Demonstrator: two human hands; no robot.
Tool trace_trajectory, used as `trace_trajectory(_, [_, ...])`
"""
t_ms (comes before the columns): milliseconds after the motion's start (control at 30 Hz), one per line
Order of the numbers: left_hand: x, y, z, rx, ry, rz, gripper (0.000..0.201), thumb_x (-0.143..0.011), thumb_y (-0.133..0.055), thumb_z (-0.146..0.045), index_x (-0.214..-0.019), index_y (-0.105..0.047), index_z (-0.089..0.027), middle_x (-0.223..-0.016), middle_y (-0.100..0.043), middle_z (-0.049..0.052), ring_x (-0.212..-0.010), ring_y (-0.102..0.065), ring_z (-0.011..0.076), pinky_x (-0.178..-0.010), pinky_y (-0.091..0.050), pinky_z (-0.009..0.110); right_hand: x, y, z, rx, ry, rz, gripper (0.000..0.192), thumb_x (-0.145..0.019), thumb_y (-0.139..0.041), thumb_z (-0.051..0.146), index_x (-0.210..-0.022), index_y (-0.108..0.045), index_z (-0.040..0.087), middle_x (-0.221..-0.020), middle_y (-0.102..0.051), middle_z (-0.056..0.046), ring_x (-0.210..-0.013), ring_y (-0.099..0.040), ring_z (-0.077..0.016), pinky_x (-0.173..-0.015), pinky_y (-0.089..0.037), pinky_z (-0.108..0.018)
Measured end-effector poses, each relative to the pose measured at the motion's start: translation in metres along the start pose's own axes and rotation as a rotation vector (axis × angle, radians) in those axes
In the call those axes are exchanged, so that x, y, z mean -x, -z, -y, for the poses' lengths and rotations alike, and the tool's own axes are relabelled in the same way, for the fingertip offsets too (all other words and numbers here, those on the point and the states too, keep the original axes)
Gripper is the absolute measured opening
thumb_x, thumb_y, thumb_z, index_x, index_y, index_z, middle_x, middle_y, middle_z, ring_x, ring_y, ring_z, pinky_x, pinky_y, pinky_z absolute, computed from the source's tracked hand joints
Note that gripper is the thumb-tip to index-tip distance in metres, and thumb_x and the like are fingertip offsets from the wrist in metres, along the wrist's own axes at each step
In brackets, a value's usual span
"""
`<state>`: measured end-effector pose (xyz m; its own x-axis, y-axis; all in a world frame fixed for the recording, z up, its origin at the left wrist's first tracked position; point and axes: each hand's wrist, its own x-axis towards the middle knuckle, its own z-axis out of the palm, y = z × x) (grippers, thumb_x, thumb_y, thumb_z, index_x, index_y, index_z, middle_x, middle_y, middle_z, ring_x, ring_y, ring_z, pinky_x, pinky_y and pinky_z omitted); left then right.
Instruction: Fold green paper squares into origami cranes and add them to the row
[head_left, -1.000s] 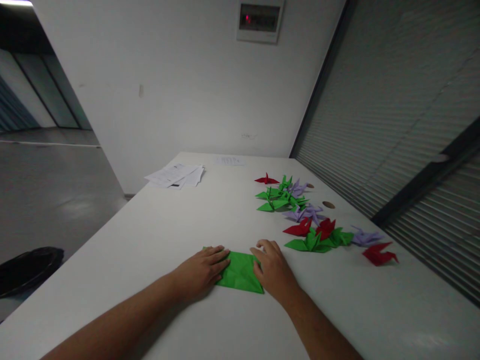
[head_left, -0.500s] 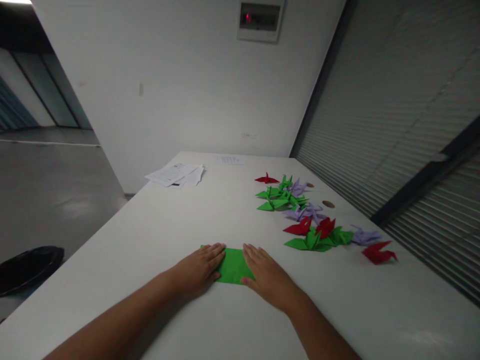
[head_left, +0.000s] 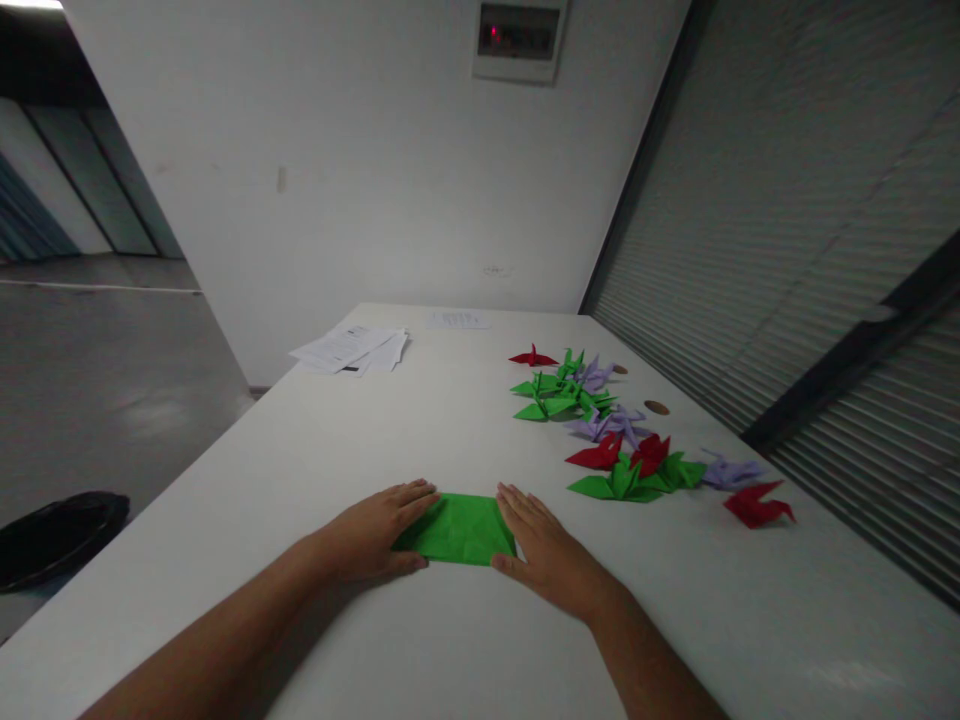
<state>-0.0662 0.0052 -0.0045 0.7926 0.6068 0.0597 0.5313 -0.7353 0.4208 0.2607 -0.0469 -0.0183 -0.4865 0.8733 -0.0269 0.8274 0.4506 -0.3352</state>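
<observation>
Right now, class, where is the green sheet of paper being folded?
In the head view, the green sheet lies flat on the white table, near its front edge, pressed between the left hand and right hand.

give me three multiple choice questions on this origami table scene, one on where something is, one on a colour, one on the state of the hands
1. Where does the stack of printed papers lie?
A. far left part of the table
B. under the right hand
C. on the floor

2. What colour is the folded sheet between the hands?
A. red
B. purple
C. green

3. How are the hands?
A. both lifted in the air
B. both flat on the table, pressing the sheet's edges
C. one holds a crane

Answers:
1 A, the papers sit near the far left edge.
2 C, it is bright green.
3 B, left hand and right hand lie flat, fingers spread, at the sheet's sides.
</observation>
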Motion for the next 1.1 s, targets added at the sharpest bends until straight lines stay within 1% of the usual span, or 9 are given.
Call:
trace_trajectory(100, [-0.001,-0.002,0.003,0.009,-0.013,-0.049,0.077,-0.086,-0.071,-0.033,-0.156,-0.041,-0.023,-0.156,-0.050,0.015,-0.146,-0.045,0.0321,-0.119,-0.041,0.047,0.002,0.000,-0.004,-0.051,0.022,-0.047,0.084,-0.098,-0.054,0.060,-0.163,-0.026,0.015,-0.168,-0.026,-0.019,-0.156,-0.024,-0.0318,-0.126,-0.024,-0.056])
trace_trajectory(267, [-0.004,-0.006,0.004,-0.049,-0.004,-0.091,0.065,-0.084,-0.069,-0.026,-0.147,-0.052,-0.022,-0.147,-0.059,0.016,-0.136,-0.056,0.0331,-0.113,-0.047,0.047,0.004,0.001,-0.006,-0.145,-0.005,-0.094,0.089,-0.095,-0.060,0.061,-0.163,-0.025,0.017,-0.167,-0.029,-0.019,-0.155,-0.027,-0.0323,-0.125,-0.028,-0.054])
trace_trajectory(467, [-0.008,-0.005,-0.003,0.006,0.135,-0.168,0.038,-0.088,-0.060,-0.021,-0.125,-0.066,-0.025,-0.122,-0.073,0.011,-0.108,-0.070,0.0288,-0.095,-0.054,0.039,0.003,0.003,-0.003,-0.265,-0.093,-0.132,0.109,-0.076,-0.083,0.053,-0.162,-0.028,0.013,-0.165,-0.031,-0.024,-0.153,-0.029,-0.0368,-0.125,-0.027,-0.056])
trace_trajectory(567, [-0.009,0.000,-0.007,0.086,0.250,-0.233,0.024,-0.091,-0.057,-0.025,-0.112,-0.070,-0.024,-0.103,-0.076,0.009,-0.091,-0.071,0.0257,-0.081,-0.051,0.034,0.001,-0.003,-0.006,-0.379,-0.099,-0.237,0.114,-0.068,-0.090,0.048,-0.160,-0.030,0.017,-0.162,-0.036,-0.024,-0.151,-0.033,-0.0389,-0.123,-0.028,-0.060])
trace_trajectory(633, [-0.010,0.004,-0.009,0.144,0.319,-0.283,0.021,-0.093,-0.056,-0.028,-0.104,-0.072,-0.022,-0.088,-0.075,0.007,-0.078,-0.068,0.0228,-0.071,-0.047,0.031,-0.002,-0.010,-0.008,-0.544,-0.102,-0.335,0.109,-0.070,-0.087,0.048,-0.158,-0.030,0.021,-0.159,-0.039,-0.023,-0.147,-0.038,-0.0384,-0.118,-0.035,-0.062])
trace_trajectory(733, [-0.012,0.006,-0.009,0.315,0.413,-0.375,0.020,-0.092,-0.059,-0.035,-0.093,-0.074,-0.021,-0.070,-0.068,0.002,-0.063,-0.059,0.0186,-0.061,-0.038,0.028,-0.012,-0.021,-0.011,-0.918,-0.179,-0.477,0.098,-0.075,-0.082,0.053,-0.153,-0.030,0.025,-0.152,-0.045,-0.022,-0.132,-0.055,-0.0354,-0.100,-0.054,-0.056])
trace_trajectory(800, [-0.015,0.005,-0.009,0.483,0.455,-0.450,0.023,-0.089,-0.063,-0.040,-0.088,-0.075,-0.020,-0.069,-0.067,0.001,-0.064,-0.057,0.0186,-0.060,-0.037,0.027,-0.018,-0.025,-0.012,-1.094,-0.260,-0.570,0.093,-0.072,-0.084,0.056,-0.146,-0.036,0.024,-0.143,-0.050,-0.021,-0.123,-0.061,-0.0338,-0.094,-0.058,-0.052])
trace_trajectory(900, [-0.020,-0.001,-0.013,0.782,0.503,-0.537,0.031,-0.086,-0.066,-0.047,-0.083,-0.074,-0.017,-0.071,-0.065,0.002,-0.068,-0.057,0.0193,-0.061,-0.041,0.027,-0.024,-0.028,-0.008,-1.239,-0.368,-0.681,0.084,-0.068,-0.088,0.055,-0.134,-0.046,0.025,-0.133,-0.057,-0.016,-0.114,-0.066,-0.0314,-0.097,-0.056,-0.052])
trace_trajectory(1100, [-0.028,-0.006,-0.026,1.389,0.597,-0.604,0.029,-0.079,-0.078,-0.042,-0.086,-0.070,-0.015,-0.078,-0.064,0.002,-0.069,-0.059,0.0149,-0.060,-0.050,0.024,-0.026,-0.029,0.005,-1.506,-0.396,-0.626,0.067,-0.067,-0.092,0.049,-0.118,-0.056,0.025,-0.105,-0.072,-0.006,-0.099,-0.073,-0.0269,-0.096,-0.057,-0.050])
